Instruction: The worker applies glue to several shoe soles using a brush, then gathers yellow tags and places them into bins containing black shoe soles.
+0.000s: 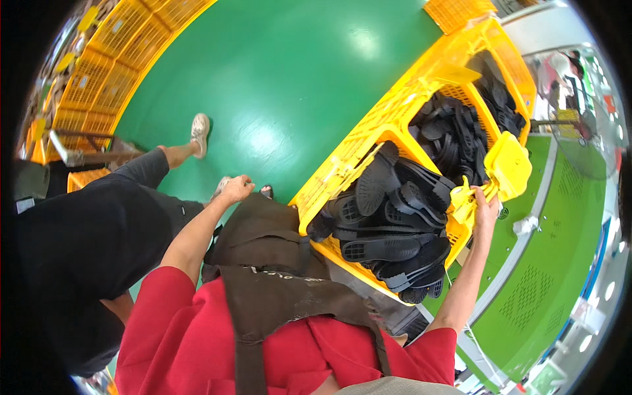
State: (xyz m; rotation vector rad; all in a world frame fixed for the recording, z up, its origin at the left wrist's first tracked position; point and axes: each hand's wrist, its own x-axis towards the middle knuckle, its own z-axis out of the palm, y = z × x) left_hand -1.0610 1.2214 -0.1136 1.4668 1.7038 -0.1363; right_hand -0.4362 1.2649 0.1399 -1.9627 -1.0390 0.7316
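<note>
My right hand (486, 203) is closed on a yellow plastic tag (509, 166) at the right rim of the nearest yellow crate. Crumpled yellow strips (463, 203) hang beside its fingers, over the crate's corner. That crate (352, 264) is heaped with black shoe soles (385, 248), some showing their tread. In front of my dark apron (263, 230), my left hand (237, 189) hovers with its fingers curled in. Nothing shows in it, and it is apart from the crate.
More yellow crates with black soles (454, 135) run away to the far right, beside a green perforated surface (526, 289). Yellow crates (99, 85) are stacked at the left. A person in dark clothes (85, 250) stands close on my left. A fan (582, 128) is at the right.
</note>
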